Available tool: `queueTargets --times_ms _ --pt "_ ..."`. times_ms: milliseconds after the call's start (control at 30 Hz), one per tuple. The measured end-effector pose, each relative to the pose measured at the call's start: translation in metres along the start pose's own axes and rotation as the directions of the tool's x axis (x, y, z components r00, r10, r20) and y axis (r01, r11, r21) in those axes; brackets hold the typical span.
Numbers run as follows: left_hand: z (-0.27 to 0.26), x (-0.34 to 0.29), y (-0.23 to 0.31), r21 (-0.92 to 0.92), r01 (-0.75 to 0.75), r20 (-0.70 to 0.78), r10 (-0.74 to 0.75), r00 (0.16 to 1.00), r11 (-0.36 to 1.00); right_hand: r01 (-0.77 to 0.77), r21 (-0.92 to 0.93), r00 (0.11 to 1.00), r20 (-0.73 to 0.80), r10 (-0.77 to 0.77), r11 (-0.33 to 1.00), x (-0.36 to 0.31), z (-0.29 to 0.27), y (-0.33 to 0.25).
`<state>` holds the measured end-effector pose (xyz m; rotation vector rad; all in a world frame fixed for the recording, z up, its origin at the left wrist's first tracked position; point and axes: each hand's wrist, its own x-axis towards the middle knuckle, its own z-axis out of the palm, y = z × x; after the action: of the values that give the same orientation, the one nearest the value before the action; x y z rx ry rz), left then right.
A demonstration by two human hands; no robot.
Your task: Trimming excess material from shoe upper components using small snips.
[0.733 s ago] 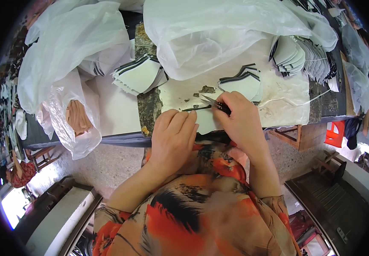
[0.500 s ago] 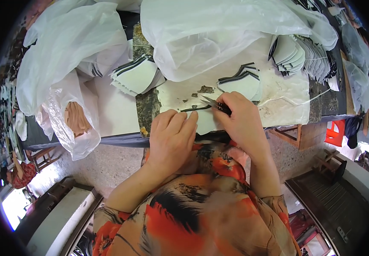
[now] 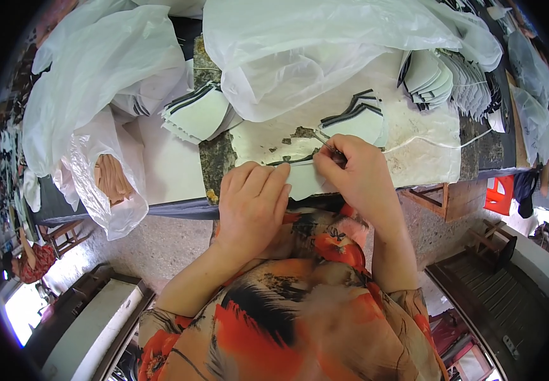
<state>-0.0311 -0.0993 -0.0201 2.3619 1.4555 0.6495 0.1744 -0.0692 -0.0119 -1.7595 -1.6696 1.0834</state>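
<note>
A pale piece (image 3: 306, 182) with a black strip (image 3: 296, 160) along its far edge lies at the table's near edge. My left hand (image 3: 253, 202) holds it down, its bent fingers close together on the left end and fingertips by the strip. Small scissors (image 3: 322, 140) with dark handles are tucked in my closed right hand (image 3: 360, 170); their tips point away and to the left. My right thumb and index finger are at the strip's right end; whether they pinch it, I cannot tell. Just beyond lies a small stack of black-edged pale pieces (image 3: 357, 120).
Another stack of black-edged pieces (image 3: 199, 114) lies at left, with more fanned pieces (image 3: 430, 79) at far right. A large clear plastic bag (image 3: 300, 63) covers the back. Another bag (image 3: 112, 184) holds tan items. Dark scraps (image 3: 303, 132) and a white cord (image 3: 436, 151) lie on the table.
The scissors have turned in my right hand, from lying across the strip to pointing away beyond it. My right fingers have closed in near the strip. My left hand has shifted slightly.
</note>
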Motion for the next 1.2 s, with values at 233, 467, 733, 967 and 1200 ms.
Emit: queueTargets --times_ms 233,467,733,967,1200 --pt "-0.001 0.002 0.0 -0.004 -0.007 0.001 0.007 1.0 1.0 0.045 -0.052 0.999 -0.014 -0.046 0.998 -0.001 0.002 0.001" --pt "-0.002 0.002 0.0 0.019 -0.029 0.032 0.028 0.999 0.999 0.095 -0.138 0.995 -0.024 -0.099 0.986 -0.002 0.003 0.003" --pt "-0.003 0.003 0.002 0.071 -0.042 0.103 0.034 0.994 0.997 0.158 -0.188 0.986 -0.02 -0.165 0.969 -0.001 0.001 0.011" --pt "-0.005 0.008 0.006 0.106 -0.063 0.178 0.043 0.983 0.992 0.128 -0.213 0.99 -0.027 -0.137 0.969 -0.002 -0.004 0.007" --pt "-0.007 0.012 0.006 0.144 -0.073 0.217 0.041 0.975 0.987 0.147 -0.216 0.986 -0.044 -0.16 0.965 0.001 -0.001 0.008"
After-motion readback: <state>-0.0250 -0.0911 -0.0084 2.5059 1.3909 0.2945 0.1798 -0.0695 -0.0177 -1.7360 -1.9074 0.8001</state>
